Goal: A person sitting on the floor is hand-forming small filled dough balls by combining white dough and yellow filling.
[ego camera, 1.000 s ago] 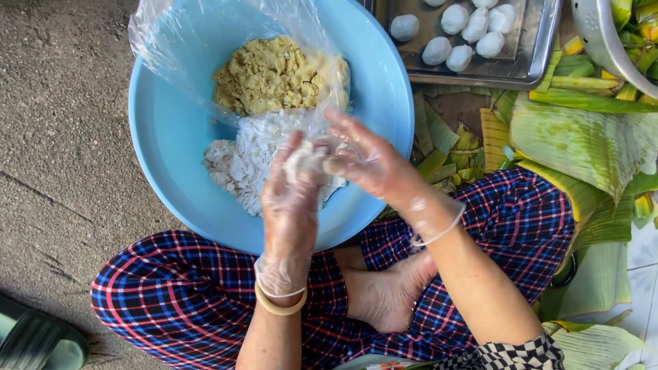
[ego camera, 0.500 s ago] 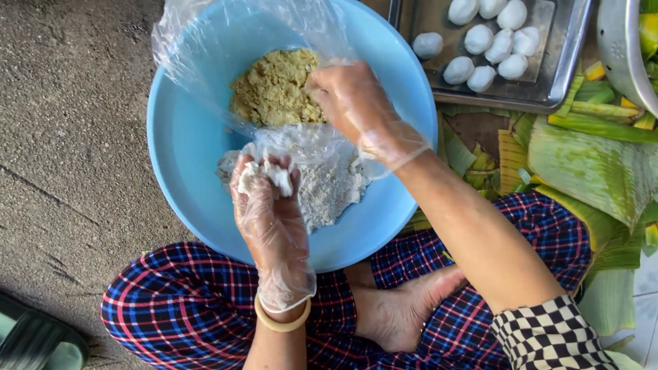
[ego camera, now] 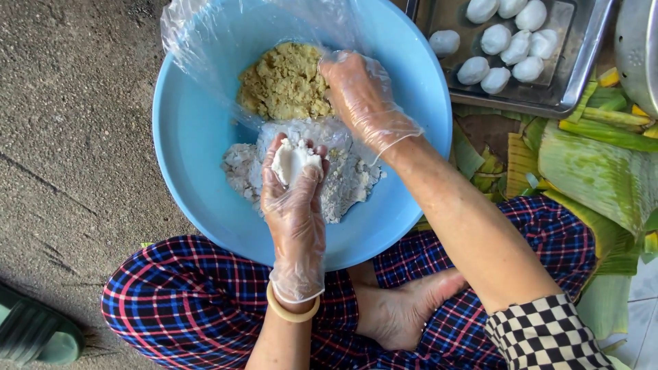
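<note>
Over the round blue plastic basin (ego camera: 192,137), our gloved left hand (ego camera: 296,205) cups a flattened white dough piece (ego camera: 291,161) on curled fingers as a bed, while our gloved right hand (ego camera: 363,96) pinches crumbly yellow filling (ego camera: 281,85).

A blue basin (ego camera: 199,130) lined with clear plastic sits on the ground at the centre. In it, yellow filling (ego camera: 282,83) lies at 12 o'clock and white dough (ego camera: 343,181) at 6. The gloved left hand (ego camera: 296,205) cups a dough lump (ego camera: 293,161) over the pile. The gloved right hand (ego camera: 360,96) presses its fingertips into the filling. At 2 o'clock a metal tray (ego camera: 582,62) holds white balls (ego camera: 510,44); banana leaves (ego camera: 596,171) lie at 3.
</note>
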